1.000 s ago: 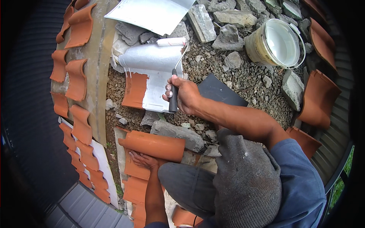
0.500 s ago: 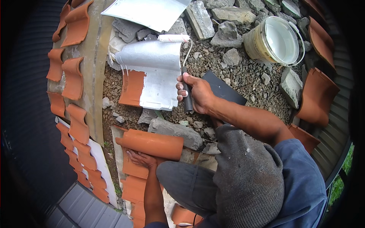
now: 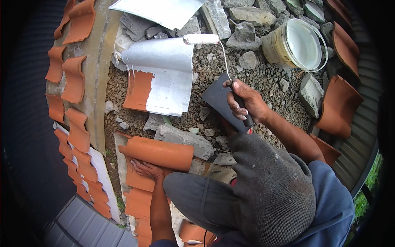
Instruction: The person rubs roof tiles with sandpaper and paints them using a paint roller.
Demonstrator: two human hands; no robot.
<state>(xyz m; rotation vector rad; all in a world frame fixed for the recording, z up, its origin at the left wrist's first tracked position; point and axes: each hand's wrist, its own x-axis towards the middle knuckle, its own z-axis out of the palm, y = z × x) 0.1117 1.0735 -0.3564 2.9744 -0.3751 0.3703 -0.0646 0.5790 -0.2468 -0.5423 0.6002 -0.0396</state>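
Observation:
My right hand (image 3: pixel 249 101) is closed round the black handle of a paint roller (image 3: pixel 201 39). The roller's white sleeve lies across the upper right corner of a curved clay tile (image 3: pixel 162 80), in the picture touching or just over its edge. Silver-white paint coats most of that tile, leaving bare orange at its lower left. My left hand (image 3: pixel 145 168) rests with fingers stretched out against an unpainted orange tile (image 3: pixel 160 152), below its rounded ridge. White paint marks my right fingers. To the upper right, a bucket (image 3: pixel 294 45) holds white liquid and leans slightly.
Another whitened tile (image 3: pixel 158 12) lies at the top. Broken concrete pieces (image 3: pixel 183 140) and gravel surround the work. Under my right hand sits a dark flat sheet (image 3: pixel 218 96). Orange tiles line both sides, and grey knitted cloth (image 3: pixel 271 193) covers the lower middle.
My right hand has carried the roller to the right and slightly down, its sleeve shifting toward the tile's right edge. My left hand stays on the orange tile. The view has shifted slightly.

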